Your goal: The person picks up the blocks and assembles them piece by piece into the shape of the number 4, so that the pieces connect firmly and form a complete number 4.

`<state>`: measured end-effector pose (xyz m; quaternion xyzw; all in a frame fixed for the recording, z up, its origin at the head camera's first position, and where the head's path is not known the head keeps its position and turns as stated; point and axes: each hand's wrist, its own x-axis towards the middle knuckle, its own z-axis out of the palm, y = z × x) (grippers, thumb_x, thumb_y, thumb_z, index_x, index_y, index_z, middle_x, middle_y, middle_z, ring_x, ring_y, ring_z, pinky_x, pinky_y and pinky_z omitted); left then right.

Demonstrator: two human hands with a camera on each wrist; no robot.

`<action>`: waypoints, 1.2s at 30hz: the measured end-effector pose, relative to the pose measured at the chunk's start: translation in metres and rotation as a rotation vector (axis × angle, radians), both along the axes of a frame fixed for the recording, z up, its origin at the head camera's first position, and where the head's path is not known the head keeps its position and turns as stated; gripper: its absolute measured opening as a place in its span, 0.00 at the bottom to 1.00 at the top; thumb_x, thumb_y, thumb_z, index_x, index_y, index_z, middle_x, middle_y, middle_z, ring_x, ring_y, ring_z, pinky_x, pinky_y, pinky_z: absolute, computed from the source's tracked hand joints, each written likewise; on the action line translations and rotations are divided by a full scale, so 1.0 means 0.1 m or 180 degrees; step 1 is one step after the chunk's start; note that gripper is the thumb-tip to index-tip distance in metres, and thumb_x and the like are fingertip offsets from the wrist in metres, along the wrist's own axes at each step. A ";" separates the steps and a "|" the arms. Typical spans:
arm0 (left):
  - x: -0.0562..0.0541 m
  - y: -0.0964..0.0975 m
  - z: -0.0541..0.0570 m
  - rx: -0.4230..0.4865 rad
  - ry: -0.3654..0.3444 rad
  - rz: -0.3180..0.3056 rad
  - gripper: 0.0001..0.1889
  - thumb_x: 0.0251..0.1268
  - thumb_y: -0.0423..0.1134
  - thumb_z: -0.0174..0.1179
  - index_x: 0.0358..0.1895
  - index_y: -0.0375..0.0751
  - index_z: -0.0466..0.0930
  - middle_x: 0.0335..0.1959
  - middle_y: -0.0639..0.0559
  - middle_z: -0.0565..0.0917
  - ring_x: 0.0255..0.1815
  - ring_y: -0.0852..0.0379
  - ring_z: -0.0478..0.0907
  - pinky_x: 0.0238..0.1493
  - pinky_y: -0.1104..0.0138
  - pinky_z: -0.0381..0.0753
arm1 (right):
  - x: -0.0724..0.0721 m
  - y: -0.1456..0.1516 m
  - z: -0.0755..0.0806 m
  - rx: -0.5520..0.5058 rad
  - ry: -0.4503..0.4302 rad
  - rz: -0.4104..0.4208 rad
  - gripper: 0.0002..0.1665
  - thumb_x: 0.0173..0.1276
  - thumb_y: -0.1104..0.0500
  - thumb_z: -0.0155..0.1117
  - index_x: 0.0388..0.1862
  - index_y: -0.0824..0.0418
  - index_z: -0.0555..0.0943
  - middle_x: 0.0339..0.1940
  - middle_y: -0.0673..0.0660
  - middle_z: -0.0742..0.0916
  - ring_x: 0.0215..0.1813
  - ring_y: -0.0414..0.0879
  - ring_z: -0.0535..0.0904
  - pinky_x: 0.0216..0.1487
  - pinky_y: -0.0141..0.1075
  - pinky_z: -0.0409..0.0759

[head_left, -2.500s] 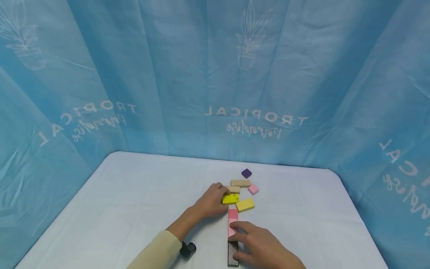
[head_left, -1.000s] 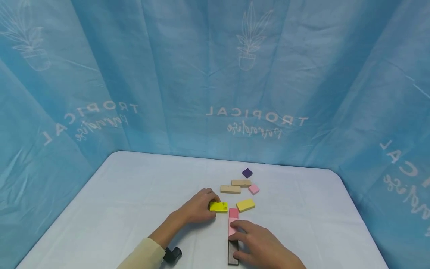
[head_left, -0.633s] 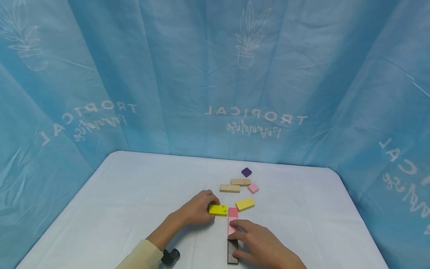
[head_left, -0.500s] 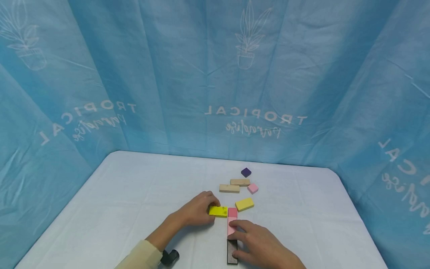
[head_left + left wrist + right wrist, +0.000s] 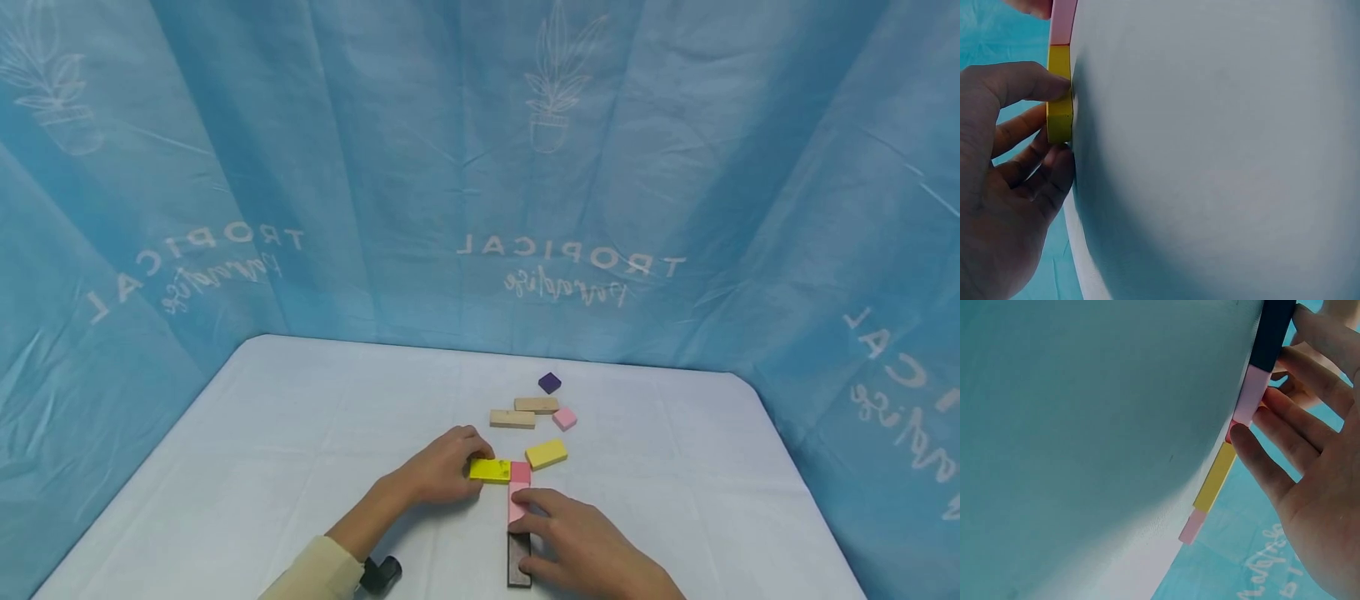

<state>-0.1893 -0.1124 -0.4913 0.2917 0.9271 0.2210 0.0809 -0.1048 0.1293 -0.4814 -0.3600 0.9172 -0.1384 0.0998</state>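
My left hand pinches a bright yellow block by its left end, thumb on the near side in the left wrist view. The block's right end meets the left side of a red-pink cube. That cube heads a straight row with a light pink block and a black block behind one another toward me. My right hand lies along the row's right side, its fairly straight fingertips touching the light pink and black blocks, as the right wrist view also shows.
Right of the cube lies a paler yellow block. Farther back are two natural wood blocks, a small pink block and a dark purple block. The white table has blue curtains around it.
My left hand has brought the bright yellow block toward me and left from beside the wood blocks, then slightly right against the red-pink cube. The right hand stays at the row.
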 end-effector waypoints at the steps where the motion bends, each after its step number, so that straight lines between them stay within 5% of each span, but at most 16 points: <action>1: 0.01 0.00 0.00 -0.0022 0.0027 -0.0001 0.20 0.53 0.44 0.68 0.51 0.53 0.81 0.46 0.62 0.75 0.47 0.63 0.69 0.55 0.65 0.73 | 0.00 0.00 0.00 0.0001 0.0005 -0.0005 0.24 0.63 0.36 0.62 0.57 0.37 0.79 0.64 0.43 0.74 0.61 0.41 0.70 0.56 0.44 0.76; 10: 0.15 0.04 0.14 -0.0101 0.0658 -0.0363 0.27 0.51 0.51 0.68 0.58 0.54 0.77 0.59 0.60 0.72 0.61 0.59 0.65 0.61 0.60 0.69 | 0.00 -0.01 0.01 -0.0028 0.0180 0.0067 0.24 0.64 0.35 0.61 0.57 0.39 0.80 0.63 0.46 0.75 0.60 0.43 0.72 0.55 0.45 0.76; 21: 0.29 0.10 0.11 -0.0008 0.0791 -0.1211 0.30 0.54 0.61 0.63 0.60 0.54 0.74 0.63 0.59 0.71 0.65 0.61 0.63 0.64 0.60 0.66 | 0.00 0.01 0.01 -0.0067 0.0220 0.0107 0.25 0.65 0.36 0.60 0.59 0.40 0.79 0.67 0.46 0.72 0.65 0.43 0.69 0.55 0.47 0.76; 28: 0.34 0.11 0.08 -0.0098 0.0835 -0.1200 0.45 0.45 0.77 0.57 0.64 0.51 0.72 0.63 0.58 0.70 0.66 0.61 0.62 0.63 0.58 0.66 | 0.00 0.03 -0.01 -0.0128 0.0270 0.0152 0.24 0.66 0.37 0.60 0.59 0.41 0.79 0.67 0.49 0.73 0.65 0.44 0.70 0.54 0.47 0.76; 36: 0.35 0.13 0.02 -0.0170 0.1080 -0.1202 0.38 0.53 0.73 0.55 0.59 0.50 0.75 0.61 0.58 0.72 0.63 0.60 0.65 0.62 0.60 0.67 | 0.03 0.04 -0.03 -0.0136 0.0304 0.0165 0.23 0.67 0.37 0.58 0.58 0.40 0.79 0.66 0.48 0.72 0.65 0.42 0.69 0.54 0.45 0.76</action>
